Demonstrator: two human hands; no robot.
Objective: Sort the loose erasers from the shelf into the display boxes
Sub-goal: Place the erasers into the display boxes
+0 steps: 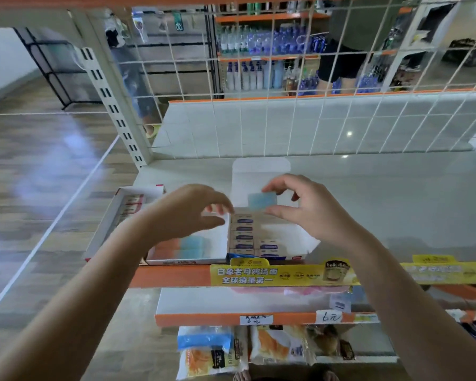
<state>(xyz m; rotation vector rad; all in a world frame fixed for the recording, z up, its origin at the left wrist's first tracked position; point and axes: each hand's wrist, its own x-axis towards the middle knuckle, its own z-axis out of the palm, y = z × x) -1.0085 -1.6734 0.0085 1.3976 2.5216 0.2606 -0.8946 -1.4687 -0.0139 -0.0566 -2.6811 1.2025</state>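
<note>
My right hand (309,209) pinches a light blue eraser (262,201) between thumb and fingers, above the right display box (302,243). That box holds several white erasers with blue labels (244,230). My left hand (188,213) hovers beside it with curled fingers apart and nothing in it. Below my left hand the middle display box (176,261) contains blue erasers (191,244) and orange ones. A third box (113,215) at the left holds red-labelled erasers (134,200).
The boxes sit at the front left of a grey shelf (382,204) with an orange edge and yellow price strips (283,273). A white wire grid (286,64) backs the shelf. Lower shelves hold packaged goods (209,353). Another person stands behind the grid (341,50).
</note>
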